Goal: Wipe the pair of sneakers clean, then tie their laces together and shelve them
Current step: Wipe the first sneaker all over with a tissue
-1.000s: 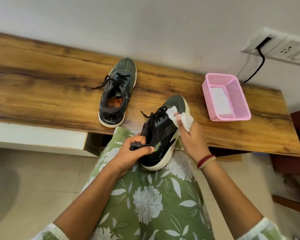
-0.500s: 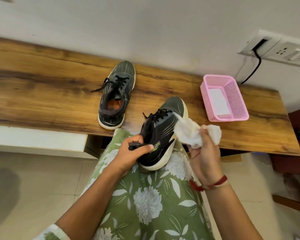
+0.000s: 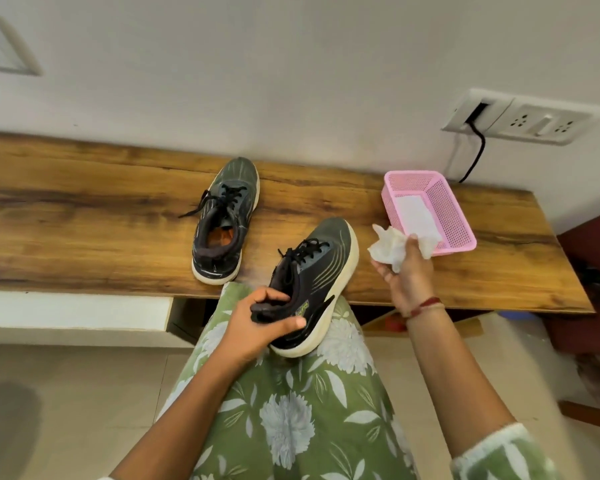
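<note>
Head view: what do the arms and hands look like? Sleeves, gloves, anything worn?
No gloves on the left hand or right hand; forearms uncovered. The right wrist carries a dark red thread band with a thinner pale strand beside it. The right sleeve is green with a white leaf print and pale cuff.

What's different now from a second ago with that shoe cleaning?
The right hand has lifted the crumpled wipe off the toe of the held sneaker and swung it right, toward the pink basket, still pinching it. The left hand keeps gripping that sneaker's heel; the other sneaker on the bench has not moved.
</note>
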Demonstrator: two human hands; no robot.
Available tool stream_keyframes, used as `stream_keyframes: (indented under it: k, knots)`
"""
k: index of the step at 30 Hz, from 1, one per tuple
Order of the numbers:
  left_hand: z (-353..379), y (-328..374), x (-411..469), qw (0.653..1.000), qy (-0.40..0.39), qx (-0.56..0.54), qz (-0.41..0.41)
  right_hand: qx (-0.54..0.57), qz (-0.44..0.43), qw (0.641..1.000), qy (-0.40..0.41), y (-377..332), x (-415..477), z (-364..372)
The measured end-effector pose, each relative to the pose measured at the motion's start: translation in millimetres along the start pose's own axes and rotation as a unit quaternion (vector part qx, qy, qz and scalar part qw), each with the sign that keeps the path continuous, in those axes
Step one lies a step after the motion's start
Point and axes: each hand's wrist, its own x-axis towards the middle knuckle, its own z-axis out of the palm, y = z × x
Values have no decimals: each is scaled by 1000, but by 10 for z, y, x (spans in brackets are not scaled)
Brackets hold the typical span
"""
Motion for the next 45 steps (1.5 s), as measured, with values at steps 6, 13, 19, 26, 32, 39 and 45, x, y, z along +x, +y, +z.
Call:
stream_keyframes:
  k: [6, 13, 19, 26, 32, 39, 45]
  knots:
    - [-5, -13, 37, 999, -19, 18, 21, -336, -172, 922, -89, -119, 769, 320]
    - [11, 14, 46, 999, -18, 10, 29, -415, -151, 867, -232, -99, 1070, 434]
    - [26, 9, 48, 999, -12, 12, 34, -452, -182, 834, -260, 30, 990, 384]
    - [27, 28, 36, 1000, -11, 18, 22, -466, -208, 834, -209, 213, 841, 164]
    - [38, 33, 37, 999, -9, 25, 22, -520, -278, 782, -203, 389, 635, -35]
    - [26, 8, 43, 999, -11, 35, 26, -536, -307, 766, -179, 538, 235, -135]
    - [52, 17, 37, 999, -10, 33, 39, -511, -279, 784, -214, 558, -231, -239]
